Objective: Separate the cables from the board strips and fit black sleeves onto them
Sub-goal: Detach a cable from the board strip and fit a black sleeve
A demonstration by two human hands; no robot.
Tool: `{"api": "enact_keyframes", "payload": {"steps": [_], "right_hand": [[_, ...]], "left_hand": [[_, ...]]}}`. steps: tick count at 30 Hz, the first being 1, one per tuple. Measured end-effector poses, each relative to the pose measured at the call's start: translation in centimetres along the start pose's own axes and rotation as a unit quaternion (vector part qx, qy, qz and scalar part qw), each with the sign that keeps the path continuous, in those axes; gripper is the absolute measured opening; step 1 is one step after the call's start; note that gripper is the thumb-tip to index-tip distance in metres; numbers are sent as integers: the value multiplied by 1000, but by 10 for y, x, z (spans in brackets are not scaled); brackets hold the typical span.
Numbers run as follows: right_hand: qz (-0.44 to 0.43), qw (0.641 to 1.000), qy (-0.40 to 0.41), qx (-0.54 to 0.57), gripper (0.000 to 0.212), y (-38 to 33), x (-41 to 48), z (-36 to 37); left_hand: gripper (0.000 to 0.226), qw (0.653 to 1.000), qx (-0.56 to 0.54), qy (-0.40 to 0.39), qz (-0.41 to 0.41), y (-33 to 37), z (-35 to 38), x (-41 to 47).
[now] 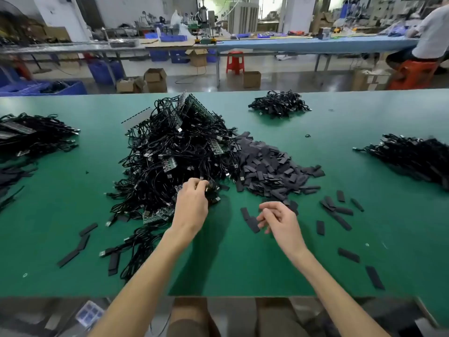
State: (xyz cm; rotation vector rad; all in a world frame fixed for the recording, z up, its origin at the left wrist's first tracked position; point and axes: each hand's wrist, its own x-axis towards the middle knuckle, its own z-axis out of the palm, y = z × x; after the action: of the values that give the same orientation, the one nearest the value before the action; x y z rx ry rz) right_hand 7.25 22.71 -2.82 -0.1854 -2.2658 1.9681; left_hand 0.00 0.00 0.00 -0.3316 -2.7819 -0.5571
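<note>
A big tangle of black cables with green board strips (pixel 177 152) lies on the green table (pixel 243 263) ahead of me. To its right spreads a heap of flat black sleeves (pixel 269 169). My left hand (pixel 193 203) reaches into the near edge of the cable tangle, its fingers curled round black cables there. My right hand (pixel 279 218) hovers above the table near some loose sleeves (pixel 250 220); its fingers are loosely curled and hold nothing I can see.
Other cable piles lie at the far left (pixel 34 135), at the back (pixel 279 104) and at the far right (pixel 413 156). Single sleeves are scattered right (pixel 340 211) and left (pixel 77 246). A person (pixel 430 32) sits at a bench behind.
</note>
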Motion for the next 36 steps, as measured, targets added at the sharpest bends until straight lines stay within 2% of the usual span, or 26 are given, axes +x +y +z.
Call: {"api": "enact_keyframes", "payload": {"steps": [5, 11, 15, 18, 22, 27, 30, 33, 36], "right_hand": [[3, 998, 32, -58, 12, 21, 4, 11], [-3, 998, 53, -39, 17, 21, 7, 7], [-5, 998, 55, -37, 18, 19, 7, 8], [-5, 998, 56, -37, 18, 18, 7, 7], [-6, 998, 52, -37, 19, 18, 6, 7], [-6, 998, 49, -40, 20, 18, 5, 5], [-8, 998, 49, -46, 20, 18, 4, 5], [-10, 997, 49, -53, 20, 18, 4, 5], [-8, 997, 50, -56, 21, 19, 4, 6]], "left_hand": [[48, 994, 108, 5, 10, -11, 12, 22], [55, 973, 222, -25, -53, -20, 22, 27], [33, 964, 257, -45, -53, -19, 18, 39], [21, 961, 262, -74, -41, -20, 10, 51], [39, 954, 273, -126, -21, -21, -4, 62], [37, 942, 298, -156, 14, -22, -10, 64], [30, 947, 285, -147, 22, -21, -14, 59], [31, 960, 247, -126, 31, -23, -13, 50], [38, 983, 168, -32, 73, -32, -14, 44]]}}
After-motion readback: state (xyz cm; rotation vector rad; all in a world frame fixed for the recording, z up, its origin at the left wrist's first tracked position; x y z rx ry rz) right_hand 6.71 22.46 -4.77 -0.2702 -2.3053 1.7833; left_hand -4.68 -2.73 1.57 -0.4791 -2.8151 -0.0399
